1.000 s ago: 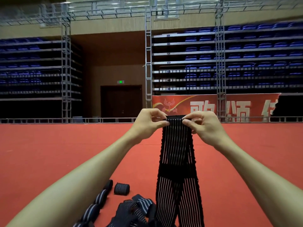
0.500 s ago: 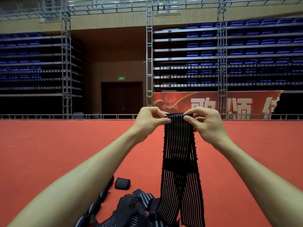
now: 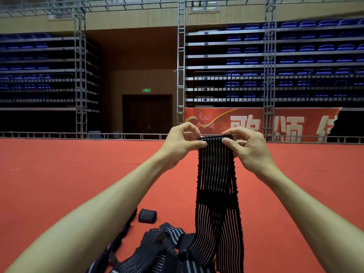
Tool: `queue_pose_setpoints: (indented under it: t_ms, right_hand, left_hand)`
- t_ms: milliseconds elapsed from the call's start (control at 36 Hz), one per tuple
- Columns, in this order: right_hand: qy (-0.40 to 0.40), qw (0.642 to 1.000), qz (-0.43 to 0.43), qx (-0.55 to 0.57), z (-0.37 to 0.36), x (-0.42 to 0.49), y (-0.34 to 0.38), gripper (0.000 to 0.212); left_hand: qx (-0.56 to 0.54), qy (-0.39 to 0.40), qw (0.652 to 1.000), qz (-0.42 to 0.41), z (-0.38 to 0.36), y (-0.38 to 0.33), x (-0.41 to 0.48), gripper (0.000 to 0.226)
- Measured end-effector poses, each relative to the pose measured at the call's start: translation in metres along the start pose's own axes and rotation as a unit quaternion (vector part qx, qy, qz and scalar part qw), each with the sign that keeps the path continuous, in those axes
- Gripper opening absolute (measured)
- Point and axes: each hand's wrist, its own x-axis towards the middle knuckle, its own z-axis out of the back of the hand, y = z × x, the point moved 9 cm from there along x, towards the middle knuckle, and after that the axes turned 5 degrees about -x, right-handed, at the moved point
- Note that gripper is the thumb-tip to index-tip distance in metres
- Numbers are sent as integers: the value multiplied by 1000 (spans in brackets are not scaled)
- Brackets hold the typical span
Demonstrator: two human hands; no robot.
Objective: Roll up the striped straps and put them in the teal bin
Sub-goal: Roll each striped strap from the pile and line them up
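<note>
1. At the bottom edge of the view, nearest the camera, a loose heap of unrolled striped straps (image 3: 157,251) lies on the red floor (image 3: 59,184). These look like work not yet done.
2. Just beyond the heap, one rolled strap (image 3: 147,215) sits on the floor, tightly wound; it is not in any bin. The teal bin is not in view.
3. At arm's length, the left hand (image 3: 181,142) and right hand (image 3: 246,148) hold up one long striped strap (image 3: 216,184). The fingers of both hands are pinched on its top edge, where a first small fold or turn seems started. The rest hangs straight down to the heap. My judgement: rolling of this strap has only begun.
4. Farther off, the red floor runs to a low metal railing (image 3: 59,134).
5. Beyond it stand a red banner (image 3: 246,123), a dark doorway (image 3: 147,113), metal trusses and tiers of blue seats (image 3: 295,62).
</note>
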Motion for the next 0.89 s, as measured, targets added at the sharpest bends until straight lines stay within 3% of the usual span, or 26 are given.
queue_pose_setpoints:
  t_ms: [194, 361, 500, 583, 722, 889]
  right_hand:
    - [12, 1000, -13, -1, -4, -2, -10, 7]
    - [2, 1000, -5, -15, -3, -4, -14, 12]
    - [-4, 1000, -2, -10, -5, -7, -14, 5]
    - [-23, 1000, 2, 5, -6, -8, -12, 11]
    - [71, 994, -15, 85, -32, -16, -12, 32]
    - [-19, 995, -11, 93, -35, -13, -13, 27]
  left_hand:
    - [5, 38, 999, 10, -7, 2, -6, 14]
    - [7, 32, 999, 11, -9, 5, -8, 13]
    - [-13, 28, 999, 14, -10, 12, -9, 15]
    - [-52, 9, 998, 29, -10, 16, -9, 15]
    - [-123, -47, 990, 46, -3, 16, -6, 13]
    - [-126, -66, 989, 30, -13, 20, -10, 20]
